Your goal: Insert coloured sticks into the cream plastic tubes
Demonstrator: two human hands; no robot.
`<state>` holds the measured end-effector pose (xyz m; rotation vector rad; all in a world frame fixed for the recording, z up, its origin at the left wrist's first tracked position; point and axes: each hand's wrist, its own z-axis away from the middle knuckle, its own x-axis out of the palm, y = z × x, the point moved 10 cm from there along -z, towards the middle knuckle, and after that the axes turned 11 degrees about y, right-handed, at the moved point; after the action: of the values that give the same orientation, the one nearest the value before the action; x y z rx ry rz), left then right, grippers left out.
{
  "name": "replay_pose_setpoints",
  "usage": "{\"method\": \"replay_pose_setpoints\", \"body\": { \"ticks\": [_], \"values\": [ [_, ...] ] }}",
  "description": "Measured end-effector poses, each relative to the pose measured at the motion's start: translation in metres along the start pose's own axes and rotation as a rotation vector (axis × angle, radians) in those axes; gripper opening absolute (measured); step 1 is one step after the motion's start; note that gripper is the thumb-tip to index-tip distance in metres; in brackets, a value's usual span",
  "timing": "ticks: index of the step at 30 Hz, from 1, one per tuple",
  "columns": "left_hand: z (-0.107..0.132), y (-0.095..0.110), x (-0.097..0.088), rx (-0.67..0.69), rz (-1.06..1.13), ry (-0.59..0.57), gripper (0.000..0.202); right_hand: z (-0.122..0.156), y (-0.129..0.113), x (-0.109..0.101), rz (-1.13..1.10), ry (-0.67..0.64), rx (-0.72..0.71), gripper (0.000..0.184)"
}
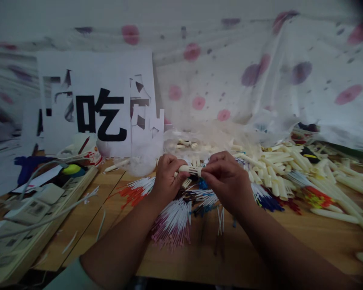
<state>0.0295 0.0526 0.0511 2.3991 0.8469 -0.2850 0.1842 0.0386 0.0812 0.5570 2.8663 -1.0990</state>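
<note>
Wooden table (290, 237), spotted cloth (260, 80) behind

A cream tube (189, 170) is held level over the table (290, 237); one end is gripped by the left hand (166, 177), the other, striped end is pinched by the right hand (226, 179); thin sticks (172, 221) with coloured tips are fanned out on the wood just beneath; a heap (272, 169) of cream tubes is piled to the right; a power strip (33, 209) with cables is seen at the left edge; a sign (103, 108) and a spotted sheet (260, 60) are set up behind.
</note>
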Motion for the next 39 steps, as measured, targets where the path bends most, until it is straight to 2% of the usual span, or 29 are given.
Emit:
{"method": "replay_pose_setpoints", "body": {
  "ticks": [4, 15, 22, 29, 33, 35, 37, 39],
  "values": [
    [-0.001, 0.000, -0.002, 0.024, -0.075, 0.035, 0.052, 0.006, 0.024, 0.003, -0.126, 0.027, 0.222, 0.005],
    [-0.003, 0.002, -0.005, 0.075, -0.175, 0.083, 0.051, 0.012, 0.041, 0.011, -0.252, 0.038, 0.367, 0.004],
    [-0.003, 0.007, -0.009, 0.122, -0.208, 0.124, 0.049, 0.017, 0.054, 0.014, -0.335, 0.059, 0.534, 0.001],
    [-0.003, 0.006, -0.010, 0.115, -0.234, 0.142, 0.045, 0.018, 0.048, 0.020, -0.339, 0.004, 0.469, 0.006],
    [-0.004, -0.002, -0.006, 0.063, -0.179, 0.105, 0.047, 0.016, 0.050, 0.024, -0.420, -0.034, 0.499, 0.007],
    [-0.004, -0.012, -0.003, -0.006, -0.118, 0.080, 0.046, 0.009, 0.054, 0.020, -0.419, -0.078, 0.499, 0.009],
    [-0.002, -0.026, 0.003, -0.129, -0.005, 0.035, 0.045, 0.000, 0.058, 0.012, -0.289, -0.157, 0.430, 0.010],
    [0.002, -0.040, 0.015, -0.291, 0.174, -0.046, 0.044, -0.002, 0.062, 0.013, -0.064, -0.345, 0.292, 0.010]
  ]
}}
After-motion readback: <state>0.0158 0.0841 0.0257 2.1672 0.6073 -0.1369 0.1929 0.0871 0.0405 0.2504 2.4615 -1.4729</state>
